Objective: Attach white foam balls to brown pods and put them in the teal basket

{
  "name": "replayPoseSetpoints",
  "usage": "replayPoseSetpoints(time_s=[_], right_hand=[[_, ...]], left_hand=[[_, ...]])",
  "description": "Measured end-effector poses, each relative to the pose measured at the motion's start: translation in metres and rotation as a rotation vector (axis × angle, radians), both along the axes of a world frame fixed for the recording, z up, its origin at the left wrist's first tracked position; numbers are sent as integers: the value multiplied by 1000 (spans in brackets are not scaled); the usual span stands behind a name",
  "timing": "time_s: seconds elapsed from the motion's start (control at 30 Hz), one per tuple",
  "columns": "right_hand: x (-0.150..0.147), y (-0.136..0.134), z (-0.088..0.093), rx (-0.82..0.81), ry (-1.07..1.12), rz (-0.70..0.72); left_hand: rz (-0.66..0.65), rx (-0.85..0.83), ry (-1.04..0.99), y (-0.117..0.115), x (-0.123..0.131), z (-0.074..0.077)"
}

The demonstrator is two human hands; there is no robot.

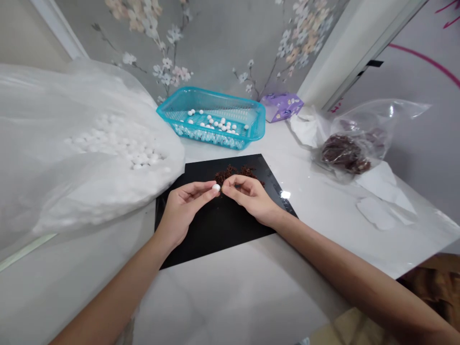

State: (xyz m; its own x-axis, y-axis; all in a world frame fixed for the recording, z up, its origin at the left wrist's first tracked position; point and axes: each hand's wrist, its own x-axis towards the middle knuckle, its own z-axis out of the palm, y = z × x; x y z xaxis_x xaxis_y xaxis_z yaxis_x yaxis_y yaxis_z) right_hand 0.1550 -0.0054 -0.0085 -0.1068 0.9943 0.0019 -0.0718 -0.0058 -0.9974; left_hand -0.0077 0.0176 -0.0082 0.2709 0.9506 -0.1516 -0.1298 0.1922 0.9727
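Observation:
Between its thumb and index finger, my left hand (185, 208) pinches a small white ball (216, 187). My right hand (251, 197) is closed in a pinch just to the right of the ball; whatever its fingertips hold is too small to make out. Both hands are over a black mat (212, 232) on the white table (230, 282). Dark brown shredded strands (230, 172) lie on the back part of the mat, partly hidden behind my right hand.
A large translucent bag (108, 167) of white balls fills the left side. Behind the mat stands a blue plastic basket (254, 129) with white balls. At the right are a purple packet (282, 106), a clear bag of brown strands (345, 153) and crumpled white paper (386, 187).

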Motion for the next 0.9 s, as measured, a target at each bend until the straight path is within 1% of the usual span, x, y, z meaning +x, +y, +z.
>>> replayPoseSetpoints(time_s=[0.27, 0.57, 0.9], right_hand=[[-1, 1, -2, 11, -10, -32], [-4, -1, -5, 39, -85, -113], [-4, 1, -7, 40, -45, -81]], left_hand=[[2, -4, -10, 0, 0, 0], [-3, -17, -23, 0, -1, 1], [-3, -16, -19, -1, -2, 0]])
